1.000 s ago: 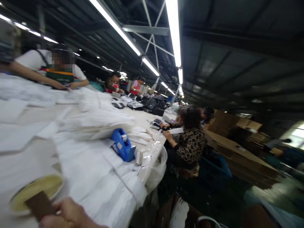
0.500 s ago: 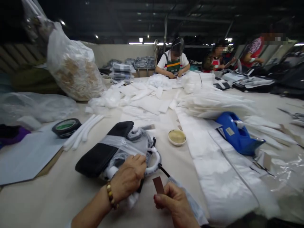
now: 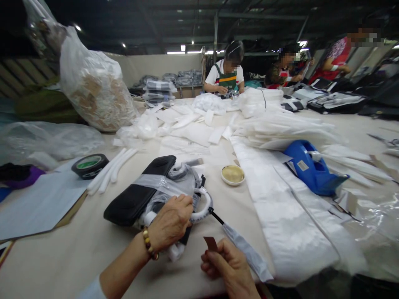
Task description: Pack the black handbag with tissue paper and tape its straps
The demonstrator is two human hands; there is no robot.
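Note:
My left hand (image 3: pixel 170 223) is closed on a black and grey bag (image 3: pixel 146 193) wrapped in clear plastic, gripping it near its white curved handle (image 3: pixel 202 207). My right hand (image 3: pixel 226 265) pinches a small brown strip (image 3: pixel 211 244) that stands upright just in front of the bag. A black strap with a grey wrapped end (image 3: pixel 240 245) runs from the handle past my right hand. A small round dish of yellowish paste (image 3: pixel 232 174) sits beyond the bag.
A blue tape dispenser (image 3: pixel 311 168) rests on white fabric sheets (image 3: pixel 289 216) at right. A black tape roll (image 3: pixel 89 165) and white rods lie at left. A large stuffed plastic sack (image 3: pixel 93 89) stands behind. Several people work at the table's far side.
One second ago the view pointed right along the table at other workers; it has swung back to the bag. In the last half second my right hand has lowered slightly with the brown strip.

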